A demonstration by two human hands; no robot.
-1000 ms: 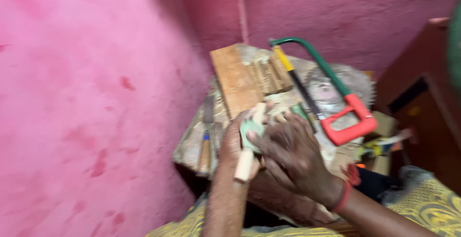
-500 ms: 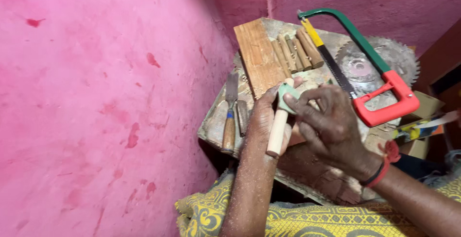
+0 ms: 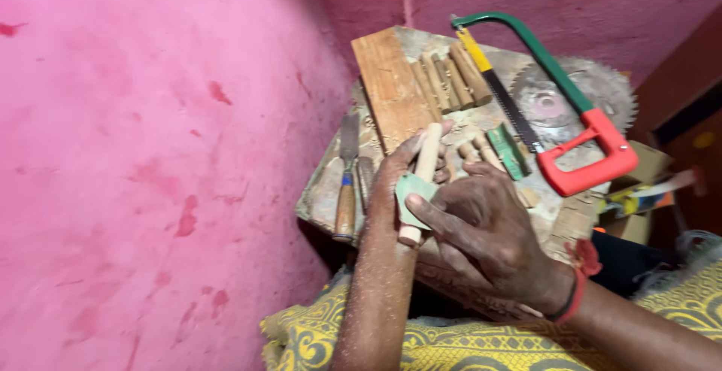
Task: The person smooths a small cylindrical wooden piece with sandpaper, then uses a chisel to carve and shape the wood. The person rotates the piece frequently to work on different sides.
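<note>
Pink wall (image 3: 150, 153) fills everything left of the table (image 3: 323, 190), close against its left edge, and more wall rises behind its far edge. The small, worn table is crowded; bare top shows only along its left edge. A plank (image 3: 387, 85) lies at the table's far left corner, with a row of dowels (image 3: 450, 79) just right of it. A hacksaw (image 3: 560, 108) with green frame and red handle runs diagonally across the table's right half, over a round saw blade (image 3: 571, 100). A chisel (image 3: 346, 190) lies near the left edge. Yellow patterned cloth (image 3: 451, 345) lies below the near edge.

Over the table's near edge, the left hand (image 3: 395, 179) has its fingers clamped around a pale dowel (image 3: 423, 168), held roughly upright. The right hand (image 3: 492, 236) pinches a scrap of green sandpaper (image 3: 412, 194) against that dowel, fingers closed on it.
</note>
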